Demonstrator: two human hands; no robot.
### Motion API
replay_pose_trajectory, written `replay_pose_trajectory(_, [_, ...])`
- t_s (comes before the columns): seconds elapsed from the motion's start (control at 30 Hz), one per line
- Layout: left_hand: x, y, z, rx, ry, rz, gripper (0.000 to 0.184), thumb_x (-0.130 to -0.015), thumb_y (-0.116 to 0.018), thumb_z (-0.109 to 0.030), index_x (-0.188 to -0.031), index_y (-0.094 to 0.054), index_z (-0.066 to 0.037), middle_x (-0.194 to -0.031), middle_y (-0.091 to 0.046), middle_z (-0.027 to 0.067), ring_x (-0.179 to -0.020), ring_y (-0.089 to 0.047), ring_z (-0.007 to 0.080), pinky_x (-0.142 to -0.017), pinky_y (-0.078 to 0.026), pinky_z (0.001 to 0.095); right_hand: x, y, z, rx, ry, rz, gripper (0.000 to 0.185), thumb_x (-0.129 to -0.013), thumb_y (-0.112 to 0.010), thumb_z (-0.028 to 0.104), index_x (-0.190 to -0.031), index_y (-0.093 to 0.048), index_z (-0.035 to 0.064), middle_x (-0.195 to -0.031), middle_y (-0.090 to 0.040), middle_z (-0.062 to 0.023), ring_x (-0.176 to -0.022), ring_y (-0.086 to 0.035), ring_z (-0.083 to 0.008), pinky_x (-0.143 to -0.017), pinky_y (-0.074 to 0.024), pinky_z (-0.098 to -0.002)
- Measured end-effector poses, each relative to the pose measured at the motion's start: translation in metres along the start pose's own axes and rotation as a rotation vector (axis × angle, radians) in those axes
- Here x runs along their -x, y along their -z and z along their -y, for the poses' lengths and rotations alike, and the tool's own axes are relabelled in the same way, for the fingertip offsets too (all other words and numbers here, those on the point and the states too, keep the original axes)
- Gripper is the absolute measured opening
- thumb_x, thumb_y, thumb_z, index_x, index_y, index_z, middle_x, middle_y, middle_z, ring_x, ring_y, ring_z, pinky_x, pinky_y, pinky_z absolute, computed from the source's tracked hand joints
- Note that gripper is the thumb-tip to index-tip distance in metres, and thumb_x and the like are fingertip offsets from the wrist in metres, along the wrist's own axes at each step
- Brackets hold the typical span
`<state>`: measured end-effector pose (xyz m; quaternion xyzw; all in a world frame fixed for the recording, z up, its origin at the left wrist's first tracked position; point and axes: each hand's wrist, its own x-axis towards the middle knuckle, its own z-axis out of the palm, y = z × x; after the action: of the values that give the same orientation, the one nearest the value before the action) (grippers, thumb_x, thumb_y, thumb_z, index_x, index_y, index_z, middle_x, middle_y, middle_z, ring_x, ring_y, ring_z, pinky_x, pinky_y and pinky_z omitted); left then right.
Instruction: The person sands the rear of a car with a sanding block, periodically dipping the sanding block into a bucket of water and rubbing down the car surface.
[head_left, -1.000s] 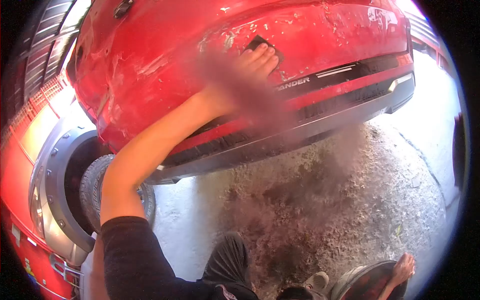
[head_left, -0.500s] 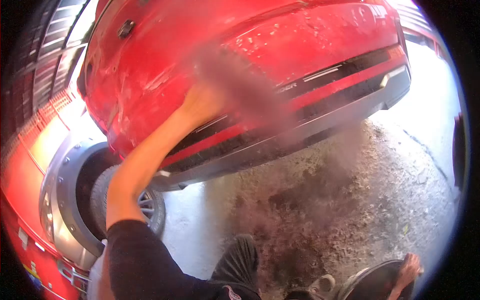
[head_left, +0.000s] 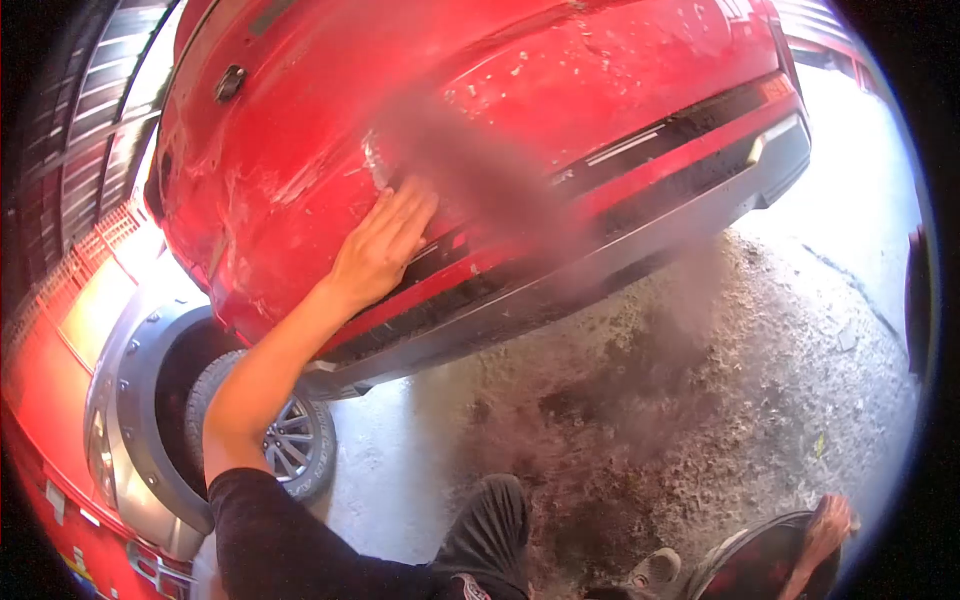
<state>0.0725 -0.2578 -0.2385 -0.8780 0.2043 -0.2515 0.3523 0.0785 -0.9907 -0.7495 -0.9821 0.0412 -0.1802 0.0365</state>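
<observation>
My left hand [head_left: 385, 240] lies on the lower part of a red car panel [head_left: 330, 110], its fingers stretched out, just above the dark trim strip [head_left: 690, 118]. No pad shows at the hand now; a dark blur hides the area beside its fingertips. Pale scuffs and chips mark the red paint. At the bottom right, my right hand [head_left: 829, 524] is curled closed beside a dark round object [head_left: 765, 560]. What it holds, if anything, is too small to name.
The grey lower bumper [head_left: 560, 309] crosses the view above rough, stained ground [head_left: 640, 400]. To the left are a wheel [head_left: 297, 440] and a grey wheel arch [head_left: 140, 400]. My bent knee [head_left: 490, 520] and a shoe [head_left: 657, 567] show at the bottom.
My left hand has moved left and down over the red panel. The dark pad seen under its fingertips a second ago is out of sight. My right hand has shifted slightly right in view.
</observation>
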Motion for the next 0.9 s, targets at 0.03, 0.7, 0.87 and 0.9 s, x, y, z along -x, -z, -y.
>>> replay_pose_trajectory(0.03, [-0.005,-0.004,-0.001,0.019,-0.004,-0.014,0.063,-0.093,-0.066,-0.014,-0.151,-0.047,0.001,-0.157,-0.046,0.0191,-0.148,-0.041,0.032,-0.123,-0.034,0.0477,0.004,0.003,0.003,-0.008,-0.012,0.041,0.038,-0.11,-0.041,0.035,-0.107,-0.063,0.0039,-0.108,-0.061,-0.0172,-0.109,-0.058,-0.0371,-0.101,-0.0408,-0.0476])
replay_pose_trajectory(0.7, [-0.045,-0.013,-0.012,0.109,-0.09,0.007,0.064,-0.094,-0.066,-0.011,-0.152,-0.044,0.001,-0.158,-0.045,0.0192,-0.149,-0.039,0.0361,-0.123,-0.032,0.0515,-0.006,-0.007,-0.01,-0.01,0.054,-0.193,0.036,-0.11,-0.041,0.033,-0.102,-0.061,0.0042,-0.1,-0.056,-0.0159,-0.103,-0.057,-0.0366,-0.097,-0.0426,-0.0469])
replay_pose_trajectory(0.87, [0.01,0.002,-0.011,0.08,0.018,0.005,0.067,-0.09,-0.068,-0.006,-0.153,-0.044,0.001,-0.16,-0.042,0.0196,-0.152,-0.036,0.0347,-0.124,-0.029,0.0504,-0.003,-0.012,-0.008,0.007,0.042,-0.066,0.037,-0.111,-0.04,0.033,-0.105,-0.061,0.0025,-0.103,-0.058,-0.0172,-0.105,-0.057,-0.0379,-0.095,-0.043,-0.048])
replay_pose_trajectory(0.9, [-0.007,-0.011,-0.007,0.043,0.003,-0.012,0.065,-0.092,-0.066,-0.007,-0.153,-0.044,0.0,-0.159,-0.044,0.019,-0.151,-0.036,0.0344,-0.124,-0.03,0.0503,-0.007,-0.013,-0.011,0.001,0.042,-0.026,0.037,-0.11,-0.04,0.032,-0.106,-0.061,0.0027,-0.105,-0.059,-0.0172,-0.106,-0.057,-0.0379,-0.094,-0.0434,-0.0482])
